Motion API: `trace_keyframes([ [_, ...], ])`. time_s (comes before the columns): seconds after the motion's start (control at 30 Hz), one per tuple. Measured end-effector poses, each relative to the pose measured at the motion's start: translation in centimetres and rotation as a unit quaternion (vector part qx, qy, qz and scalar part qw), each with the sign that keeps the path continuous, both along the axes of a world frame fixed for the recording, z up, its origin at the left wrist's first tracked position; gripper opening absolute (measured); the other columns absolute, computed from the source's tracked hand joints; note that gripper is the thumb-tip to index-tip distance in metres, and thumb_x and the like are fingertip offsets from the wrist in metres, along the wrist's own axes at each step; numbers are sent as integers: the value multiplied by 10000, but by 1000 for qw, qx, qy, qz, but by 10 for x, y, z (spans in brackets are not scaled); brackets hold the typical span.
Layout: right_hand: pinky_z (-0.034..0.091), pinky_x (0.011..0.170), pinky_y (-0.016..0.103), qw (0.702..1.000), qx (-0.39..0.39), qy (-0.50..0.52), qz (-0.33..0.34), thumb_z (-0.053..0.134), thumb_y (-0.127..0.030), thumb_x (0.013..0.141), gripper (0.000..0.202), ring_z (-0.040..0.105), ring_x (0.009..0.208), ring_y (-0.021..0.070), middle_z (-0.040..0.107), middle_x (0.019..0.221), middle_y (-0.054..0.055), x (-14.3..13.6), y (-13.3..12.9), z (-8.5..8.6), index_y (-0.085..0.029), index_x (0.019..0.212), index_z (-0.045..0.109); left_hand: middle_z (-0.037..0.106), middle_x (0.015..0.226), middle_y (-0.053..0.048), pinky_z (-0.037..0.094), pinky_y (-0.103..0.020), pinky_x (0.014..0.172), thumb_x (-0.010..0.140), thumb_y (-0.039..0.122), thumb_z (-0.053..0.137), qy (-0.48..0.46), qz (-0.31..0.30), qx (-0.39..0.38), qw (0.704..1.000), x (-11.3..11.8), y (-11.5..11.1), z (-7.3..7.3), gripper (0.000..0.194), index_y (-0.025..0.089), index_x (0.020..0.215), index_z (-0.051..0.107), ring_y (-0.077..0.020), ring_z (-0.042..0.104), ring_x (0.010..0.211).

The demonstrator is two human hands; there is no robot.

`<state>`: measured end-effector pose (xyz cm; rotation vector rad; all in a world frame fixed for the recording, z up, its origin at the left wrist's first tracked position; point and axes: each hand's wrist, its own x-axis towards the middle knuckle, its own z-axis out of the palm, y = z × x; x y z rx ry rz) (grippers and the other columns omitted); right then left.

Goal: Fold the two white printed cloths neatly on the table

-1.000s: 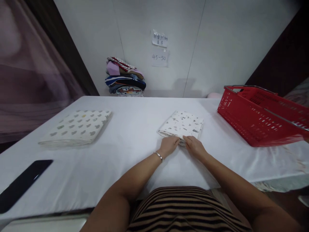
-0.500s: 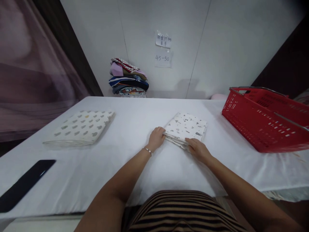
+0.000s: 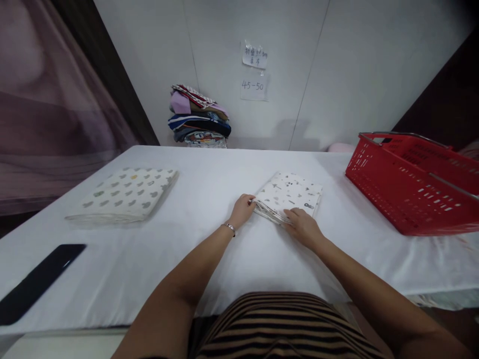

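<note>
A folded white cloth [image 3: 290, 192] with small grey prints lies on the white-covered table in front of me. Its near edge shows several stacked layers. My left hand [image 3: 242, 208] is closed in a pinch on the cloth's near left corner. Along the near edge, my right hand [image 3: 302, 227] grips the layers, fingers on top and the thumb hidden from view. A second folded cloth [image 3: 125, 194], cream with rows of grey shapes, rests apart on the left of the table.
At the right stands a red plastic basket [image 3: 407, 189] with metal handles. A flat black object [image 3: 39, 284], glossy at one end, lies at the near left. Behind the table's far edge is a pile of folded fabrics [image 3: 200, 119]. Paper signs [image 3: 254, 86] hang on the wall.
The layers at the cloth's near edge lie closer together. My right hand has shifted slightly left and toward me along that edge; my left hand stays at the corner.
</note>
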<state>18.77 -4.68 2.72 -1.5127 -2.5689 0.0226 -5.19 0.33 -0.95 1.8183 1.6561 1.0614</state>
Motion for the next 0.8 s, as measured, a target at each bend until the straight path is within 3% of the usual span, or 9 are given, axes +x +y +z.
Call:
trace_keyframes([
  [0.13,393,805,352,999,17,-48,3,548,-324,870,442,509,982,263,565,1122,151,-36,8,9,-146,1267,470,608,959,-36,465,-263,813,813,174,520,-1,6,5,1000,4,-2,0,180,176,944,642,-132,571,817],
  [0.33,388,793,356,997,9,-78,-4,507,-339,893,540,511,1021,282,562,1135,162,-77,28,10,-138,1368,346,634,936,-37,456,-277,813,853,200,480,31,1,4,1000,4,-1,1,178,189,917,646,-157,570,874],
  [0.43,395,776,347,995,-13,-100,-14,477,-340,907,560,537,1007,278,577,1127,166,-83,38,9,-140,1397,294,651,945,-33,448,-286,836,870,197,452,50,-9,6,999,3,0,1,199,196,919,645,-161,573,897],
  [0.63,413,695,308,994,-27,-110,-2,391,-232,913,463,593,914,243,621,1070,122,-80,50,8,-179,1369,332,662,969,-20,447,-281,845,856,182,467,34,-13,-6,999,0,2,0,200,206,942,645,-162,587,919],
  [0.8,410,670,295,995,-32,-99,6,387,-197,894,469,611,910,236,632,1090,118,-75,54,7,-197,1361,344,591,1052,-35,461,-266,770,818,197,549,34,32,8,999,1,-8,-2,217,189,1033,575,-130,581,786],
])
